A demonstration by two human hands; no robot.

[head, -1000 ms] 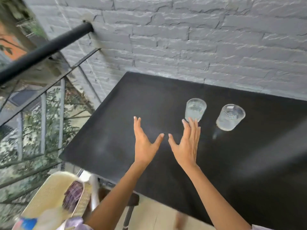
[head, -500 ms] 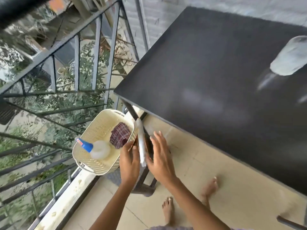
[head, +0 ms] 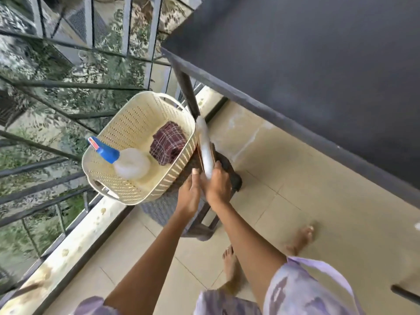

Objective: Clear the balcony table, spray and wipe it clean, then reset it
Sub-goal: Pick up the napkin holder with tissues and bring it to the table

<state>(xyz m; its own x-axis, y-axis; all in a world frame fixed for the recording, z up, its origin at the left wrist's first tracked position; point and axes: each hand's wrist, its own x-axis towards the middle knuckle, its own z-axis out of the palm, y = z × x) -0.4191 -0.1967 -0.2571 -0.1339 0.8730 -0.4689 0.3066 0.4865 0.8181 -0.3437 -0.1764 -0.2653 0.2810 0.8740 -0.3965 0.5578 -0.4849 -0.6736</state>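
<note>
While the cream basket (head: 141,97) sits on a dark stool (head: 229,171), both hands are at its right side. The right hand (head: 218,185) has its fingers curled round the lower end of a long white thing (head: 205,146), which leans along the right wall of the basket; it is blurred and I cannot tell what it is. The left hand (head: 189,192) is just beside the right one, close to the same wall, thumb up; I cannot tell if it grips anything.

Inside the basket a spray bottle (head: 127,162) with a blue head lies on its side at the left part, and a folded dark red checked cloth (head: 169,143) lies at the right part, near the white thing.

The black table (head: 318,53) is to the upper right of the basket, well above the stool. The metal railing (head: 127,26) runs behind and to the left of the basket. Bare feet (head: 230,262) stand on the tiled floor (head: 295,189) below the basket.
</note>
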